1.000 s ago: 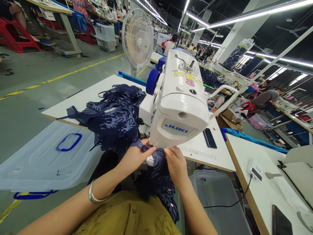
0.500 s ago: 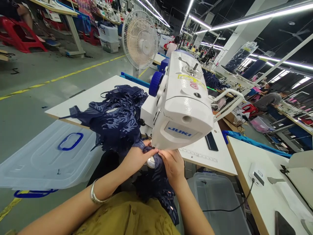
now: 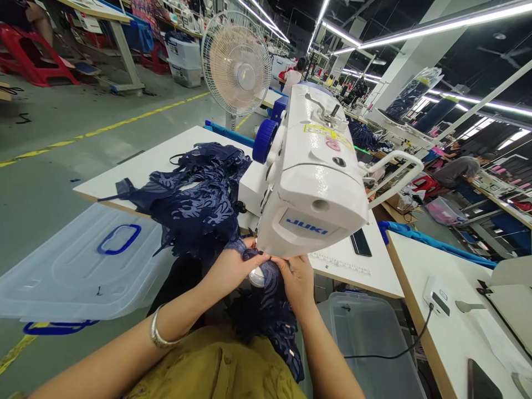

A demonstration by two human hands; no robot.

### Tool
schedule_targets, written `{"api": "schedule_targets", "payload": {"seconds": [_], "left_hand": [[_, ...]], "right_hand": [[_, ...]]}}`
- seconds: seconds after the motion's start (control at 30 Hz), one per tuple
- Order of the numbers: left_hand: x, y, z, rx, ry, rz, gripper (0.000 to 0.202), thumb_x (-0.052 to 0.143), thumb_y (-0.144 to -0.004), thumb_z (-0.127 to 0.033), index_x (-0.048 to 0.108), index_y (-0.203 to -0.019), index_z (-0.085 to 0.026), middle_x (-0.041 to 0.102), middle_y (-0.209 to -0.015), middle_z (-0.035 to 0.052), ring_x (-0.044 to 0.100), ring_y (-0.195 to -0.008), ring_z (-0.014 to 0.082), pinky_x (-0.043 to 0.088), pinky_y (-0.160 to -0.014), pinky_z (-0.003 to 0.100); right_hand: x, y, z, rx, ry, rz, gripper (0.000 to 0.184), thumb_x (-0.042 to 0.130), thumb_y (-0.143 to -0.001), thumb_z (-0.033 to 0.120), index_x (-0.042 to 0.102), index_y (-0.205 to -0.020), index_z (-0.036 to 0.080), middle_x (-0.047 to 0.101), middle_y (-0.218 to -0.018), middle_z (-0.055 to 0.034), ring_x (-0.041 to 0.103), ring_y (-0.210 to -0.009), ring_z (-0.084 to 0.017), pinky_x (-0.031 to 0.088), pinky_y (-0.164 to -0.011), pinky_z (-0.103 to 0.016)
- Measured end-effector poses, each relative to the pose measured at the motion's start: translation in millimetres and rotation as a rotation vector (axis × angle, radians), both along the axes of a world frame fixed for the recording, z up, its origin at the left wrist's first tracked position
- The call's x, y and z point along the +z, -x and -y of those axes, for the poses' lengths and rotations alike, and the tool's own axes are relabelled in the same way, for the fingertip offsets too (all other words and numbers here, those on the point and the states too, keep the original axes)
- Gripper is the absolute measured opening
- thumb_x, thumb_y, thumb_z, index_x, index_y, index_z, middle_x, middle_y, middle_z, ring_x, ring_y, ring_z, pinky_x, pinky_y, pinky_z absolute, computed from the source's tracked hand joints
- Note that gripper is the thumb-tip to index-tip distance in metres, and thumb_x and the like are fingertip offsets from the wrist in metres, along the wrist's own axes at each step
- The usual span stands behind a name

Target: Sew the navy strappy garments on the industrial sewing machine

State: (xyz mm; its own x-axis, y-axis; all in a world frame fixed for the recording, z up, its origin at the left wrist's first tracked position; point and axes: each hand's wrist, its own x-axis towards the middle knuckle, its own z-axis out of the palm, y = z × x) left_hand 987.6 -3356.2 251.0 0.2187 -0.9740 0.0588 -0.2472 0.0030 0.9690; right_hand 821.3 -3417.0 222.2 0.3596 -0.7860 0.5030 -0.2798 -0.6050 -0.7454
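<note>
A white sewing machine [image 3: 311,183] marked JUKI stands before me on a white table [image 3: 183,138]. Under its head, my left hand [image 3: 236,266] pinches dark navy lace fabric [image 3: 272,280] near the needle area, which the machine head hides. Close to the left thumb tip, my right hand [image 3: 298,280] is closed on the same fabric from the right. Below both hands the fabric hangs down toward my lap. A big heap of navy lace pieces [image 3: 199,199] lies on the table to the left and droops over its front edge.
At left is a clear plastic lid [image 3: 83,266] with a blue handle. A plastic bin [image 3: 366,338] sits below right. A phone [image 3: 359,241] lies right of the machine; another table [image 3: 440,260] bears a white plugged-in device [image 3: 436,296]. A fan [image 3: 236,66] stands behind.
My right hand's fingers have shifted slightly on the fabric, and the left hand stays nearly where it was. The view has moved a little.
</note>
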Motion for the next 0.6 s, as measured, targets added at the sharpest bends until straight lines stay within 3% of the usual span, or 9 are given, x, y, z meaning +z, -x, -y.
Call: {"api": "schedule_targets", "payload": {"seconds": [0.07, 0.17, 0.37, 0.53, 0.6], "left_hand": [[1.6, 0.3, 0.9, -0.006, 0.0, -0.005, 0.031, 0.063, -0.08, -0.039, 0.07, -0.105, -0.021, 0.074, -0.105, 0.0027, 0.066, -0.1, 0.0246, 0.052, -0.086, 0.031], [2.5, 2.0, 2.7, 0.024, 0.018, -0.013, 0.029, 0.063, -0.08, -0.036, 0.07, -0.104, -0.022, 0.074, -0.102, 0.0013, 0.066, -0.097, 0.0231, 0.051, -0.083, 0.029], [5.0, 9.0, 2.7, 0.107, -0.052, -0.06, 0.02, 0.063, -0.079, -0.038, 0.068, -0.084, -0.02, 0.073, -0.084, 0.0007, 0.066, -0.085, 0.0228, 0.051, -0.073, 0.028], [4.9, 7.0, -0.3, 0.084, -0.06, -0.08, 0.022, 0.061, -0.08, -0.042, 0.065, -0.083, -0.02, 0.072, -0.085, 0.0006, 0.065, -0.085, 0.0215, 0.05, -0.072, 0.026], [1.5, 3.2, -1.0, 0.061, -0.053, -0.096, 0.022, 0.058, -0.083, -0.04, 0.064, -0.091, -0.021, 0.071, -0.088, 0.0, 0.064, -0.085, 0.0203, 0.05, -0.074, 0.026]], "right_hand": [[3.1, -0.4, 3.8, 0.007, -0.154, 0.015, 0.014, 0.065, -0.083, 0.03, 0.07, -0.094, 0.024, 0.068, -0.095, -0.0053, 0.064, -0.089, -0.02, 0.053, -0.077, -0.032], [10.9, -0.8, 11.7, 0.075, -0.352, 0.009, 0.033, 0.068, -0.079, 0.033, 0.063, -0.11, 0.022, 0.07, -0.095, -0.0058, 0.065, -0.084, -0.019, 0.053, -0.076, -0.032], [22.6, 1.4, 21.7, 0.184, -0.42, -0.026, 0.038, 0.068, -0.078, 0.04, 0.062, -0.111, 0.022, 0.072, -0.097, -0.0054, 0.066, -0.092, -0.023, 0.052, -0.079, -0.034], [10.6, 7.2, 18.1, 0.331, -0.536, 0.083, 0.034, 0.058, -0.086, 0.04, 0.057, -0.114, 0.023, 0.07, -0.106, -0.0055, 0.063, -0.106, -0.021, 0.049, -0.09, -0.035], [2.2, 9.7, 16.3, 0.309, -0.555, 0.14, 0.026, 0.056, -0.086, 0.037, 0.057, -0.108, 0.022, 0.069, -0.1, -0.0044, 0.062, -0.104, -0.02, 0.048, -0.091, -0.034]]}}
